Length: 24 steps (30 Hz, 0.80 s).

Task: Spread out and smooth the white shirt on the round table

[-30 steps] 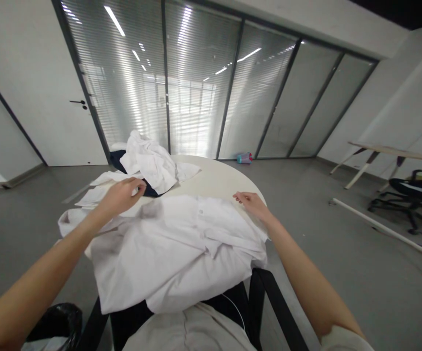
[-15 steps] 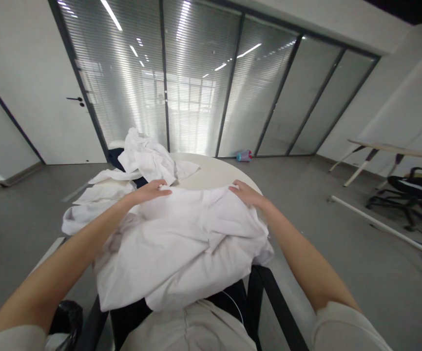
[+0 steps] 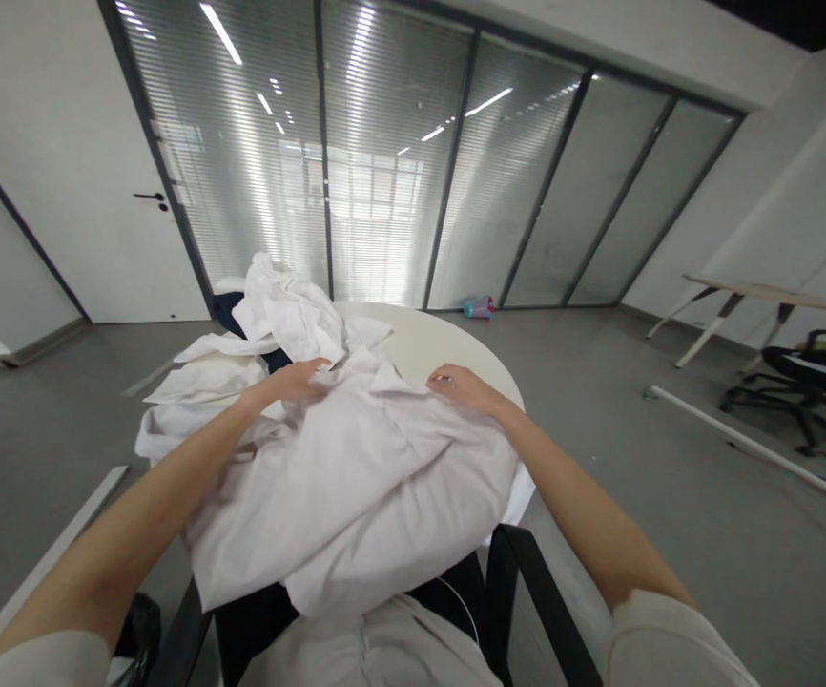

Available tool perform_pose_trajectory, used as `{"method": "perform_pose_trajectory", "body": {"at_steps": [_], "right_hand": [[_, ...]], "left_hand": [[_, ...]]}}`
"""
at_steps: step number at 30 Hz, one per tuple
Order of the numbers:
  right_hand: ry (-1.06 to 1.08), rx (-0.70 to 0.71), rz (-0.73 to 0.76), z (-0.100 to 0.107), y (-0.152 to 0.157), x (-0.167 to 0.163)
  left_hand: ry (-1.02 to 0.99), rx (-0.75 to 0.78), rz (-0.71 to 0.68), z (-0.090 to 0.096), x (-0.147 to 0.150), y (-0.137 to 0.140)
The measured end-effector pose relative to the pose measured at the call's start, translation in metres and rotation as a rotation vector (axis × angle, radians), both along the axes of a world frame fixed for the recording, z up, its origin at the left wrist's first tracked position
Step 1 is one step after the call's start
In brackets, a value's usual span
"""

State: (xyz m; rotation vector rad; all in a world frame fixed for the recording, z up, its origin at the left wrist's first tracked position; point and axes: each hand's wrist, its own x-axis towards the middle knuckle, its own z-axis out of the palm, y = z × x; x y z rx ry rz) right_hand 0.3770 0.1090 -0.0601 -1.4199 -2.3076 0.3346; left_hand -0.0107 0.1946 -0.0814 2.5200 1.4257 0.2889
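A large, crumpled white garment (image 3: pixel 356 477) lies over the near side of the round table and hangs down toward my lap. Its exact kind cannot be made out among the folds. My left hand (image 3: pixel 302 380) is closed on its far edge at the left, the fingertips partly hidden by cloth. At the far right edge, my right hand (image 3: pixel 466 388) has its fingers curled in against the cloth, a ring showing on one of them. Between the hands the fabric bunches up in a raised fold.
A heap of white clothes (image 3: pixel 288 310) with a dark blue piece (image 3: pixel 228 313) sits on the left of the round table (image 3: pixel 442 339). Black chair armrests (image 3: pixel 538 592) flank me. A black bag (image 3: pixel 139 625) is low at left. A blue and pink object (image 3: pixel 479 307) lies by the glass wall.
The garment's far edge, stretched straight between my hands before, is now bunched and raised at the middle left. My right hand has shifted slightly left and its fingers have curled inward.
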Motion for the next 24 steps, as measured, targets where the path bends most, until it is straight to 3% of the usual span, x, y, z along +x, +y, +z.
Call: {"method": "perform_pose_trajectory", "body": {"at_steps": [3,7,12,18,24], "right_hand": [[0.041,0.013,-0.249,0.005,0.010,0.013],[-0.038,-0.182,-0.217,0.003,0.017,0.026],[-0.148,-0.187,-0.424,-0.020,0.018,0.027],[-0.197,-0.174,-0.654,-0.028,0.035,0.030],[-0.221,-0.149,-0.759,-0.021,0.055,0.029]], "left_hand": [[-0.025,0.077,0.041,0.005,0.011,0.004],[-0.046,0.197,-0.027,0.009,0.036,0.007],[-0.019,0.056,-0.197,-0.012,0.067,-0.007],[0.120,0.129,-0.135,-0.039,0.090,-0.022],[0.151,0.113,-0.095,-0.042,0.101,-0.003]]}}
